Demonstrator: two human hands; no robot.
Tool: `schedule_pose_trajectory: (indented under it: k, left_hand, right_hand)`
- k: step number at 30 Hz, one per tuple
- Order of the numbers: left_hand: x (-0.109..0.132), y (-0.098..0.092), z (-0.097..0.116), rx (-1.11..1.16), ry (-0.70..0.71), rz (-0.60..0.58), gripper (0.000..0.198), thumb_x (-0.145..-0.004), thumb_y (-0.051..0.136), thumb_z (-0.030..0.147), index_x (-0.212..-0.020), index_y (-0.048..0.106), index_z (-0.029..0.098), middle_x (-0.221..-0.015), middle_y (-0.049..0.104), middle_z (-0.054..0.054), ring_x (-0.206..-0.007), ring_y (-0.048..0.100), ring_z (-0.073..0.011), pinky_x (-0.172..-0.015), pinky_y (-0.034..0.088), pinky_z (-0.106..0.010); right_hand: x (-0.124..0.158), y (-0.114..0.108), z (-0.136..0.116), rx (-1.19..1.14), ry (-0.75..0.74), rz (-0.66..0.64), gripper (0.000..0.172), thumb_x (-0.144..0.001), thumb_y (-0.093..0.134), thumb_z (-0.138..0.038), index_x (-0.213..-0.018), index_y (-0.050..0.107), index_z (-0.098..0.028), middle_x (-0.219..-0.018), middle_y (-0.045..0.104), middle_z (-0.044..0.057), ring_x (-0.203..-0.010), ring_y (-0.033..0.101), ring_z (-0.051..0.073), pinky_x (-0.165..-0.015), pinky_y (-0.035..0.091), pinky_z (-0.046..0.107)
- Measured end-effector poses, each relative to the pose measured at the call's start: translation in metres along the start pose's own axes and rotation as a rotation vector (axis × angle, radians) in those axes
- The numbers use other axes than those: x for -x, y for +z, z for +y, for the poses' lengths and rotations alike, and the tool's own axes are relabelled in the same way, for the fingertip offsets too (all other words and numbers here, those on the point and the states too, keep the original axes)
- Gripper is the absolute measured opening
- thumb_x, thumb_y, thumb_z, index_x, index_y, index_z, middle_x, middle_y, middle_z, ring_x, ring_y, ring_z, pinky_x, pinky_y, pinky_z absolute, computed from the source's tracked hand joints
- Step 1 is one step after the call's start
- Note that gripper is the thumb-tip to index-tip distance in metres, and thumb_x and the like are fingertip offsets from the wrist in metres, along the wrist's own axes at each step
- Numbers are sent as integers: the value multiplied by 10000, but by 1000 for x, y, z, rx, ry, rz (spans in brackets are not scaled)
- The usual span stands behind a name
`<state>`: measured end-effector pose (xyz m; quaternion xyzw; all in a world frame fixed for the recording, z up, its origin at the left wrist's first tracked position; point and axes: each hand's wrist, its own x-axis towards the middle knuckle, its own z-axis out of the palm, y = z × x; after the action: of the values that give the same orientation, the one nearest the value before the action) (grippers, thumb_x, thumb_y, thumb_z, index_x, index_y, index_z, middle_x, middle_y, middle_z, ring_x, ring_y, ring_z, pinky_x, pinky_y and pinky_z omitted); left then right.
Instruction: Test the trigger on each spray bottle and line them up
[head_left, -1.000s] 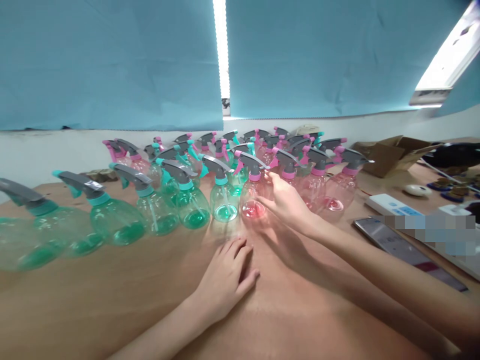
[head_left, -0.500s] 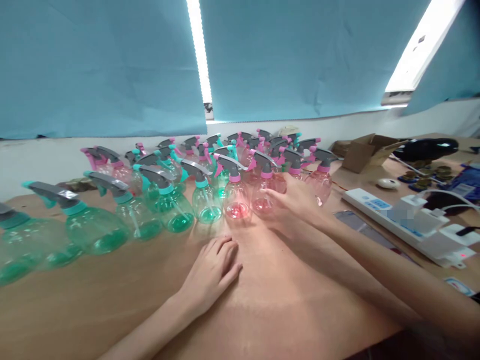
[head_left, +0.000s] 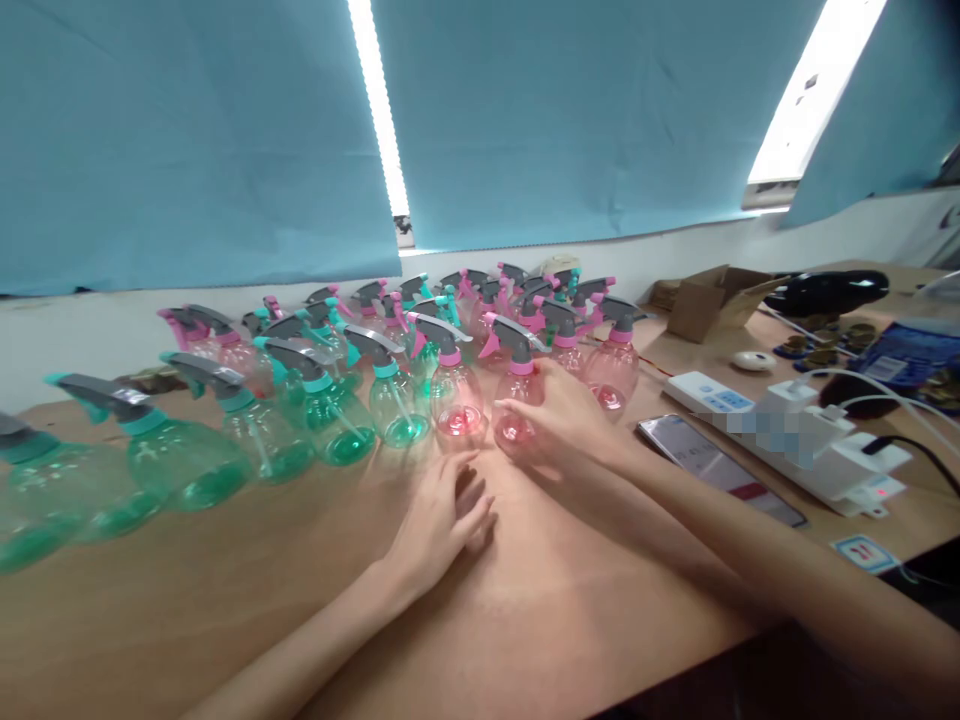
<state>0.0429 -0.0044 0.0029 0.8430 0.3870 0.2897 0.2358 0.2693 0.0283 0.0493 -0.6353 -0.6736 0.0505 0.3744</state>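
Observation:
My right hand (head_left: 568, 412) is wrapped around the right side of a pink spray bottle (head_left: 517, 412) with a grey-and-pink trigger head. The bottle stands upright at the front of the group. Beside it on the left is another pink spray bottle (head_left: 458, 400). My left hand (head_left: 441, 520) is close to the tabletop, its loosely bent fingers apart and holding nothing, just in front of these two bottles. A green spray bottle (head_left: 402, 408) is further left, followed by several more green ones. Behind my right hand stands a third pink spray bottle (head_left: 613, 372).
Several rows of spray bottles reach back toward the wall. On the right are a smartphone (head_left: 720, 468), a white power strip (head_left: 709, 392) with plugs and cables, a white mouse (head_left: 753, 361) and an open cardboard box (head_left: 694, 308). Blue sheets (head_left: 585, 120) cover the windows.
My right hand has drawn the pink bottle slightly toward me, out from its neighbours. My left hand has lifted and tilted, fingers nearer the bottles. The view has shifted right, showing more of the smartphone.

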Motion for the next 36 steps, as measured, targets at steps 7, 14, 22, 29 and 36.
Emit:
schedule_pose_trajectory:
  k: [7, 14, 22, 29, 36]
  left_hand:
    - [-9, 19, 12, 85, 44, 59, 828, -802, 701, 340, -1439, 183, 235, -1467, 322, -154, -1348, 359, -333, -1077, 344, -534]
    - [-1, 23, 28, 313, 70, -48, 932, -763, 757, 386, -1464, 151, 285, -1402, 437, -136, -1237, 501, -339, -993, 451, -519]
    - [2, 15, 24, 273, 90, -116, 876, -698, 809, 435, -1405, 334, 230, -1352, 485, -136, -1238, 485, -365, -1009, 429, -533]
    - [-2, 1, 20, 312, 133, -228, 953, -682, 833, 331, -1443, 265, 251, -1360, 503, -107, -1190, 536, -319, -987, 453, -461]
    - [2, -6, 7, 41, 125, -195, 758, -773, 737, 427, -1377, 342, 194, -1351, 493, -149, -1229, 479, -330, -1014, 401, -501]
  right_hand:
    - [53, -37, -29, -27, -98, -129, 461, -798, 605, -530, -1144, 565, -228, -1015, 685, 75, -851, 671, 263, -637, 491, 339]
    - [62, -48, -43, -65, -195, -206, 419, -725, 701, -503, -1067, 648, -266, -991, 649, 50, -892, 631, 249, -684, 506, 351]
    - [44, -42, -50, -635, -187, -392, 511, -730, 715, -328, -1185, 501, -237, -1128, 563, 58, -819, 595, 167, -665, 516, 305]
    - [37, -22, -52, -759, -316, -311, 334, -656, 507, -134, -978, 519, -221, -774, 487, -39, -535, 385, 80, -479, 345, 237]
    - [24, -15, -49, -726, -363, -253, 167, -668, 480, -112, -710, 362, -222, -676, 320, -70, -511, 251, 65, -438, 226, 233]
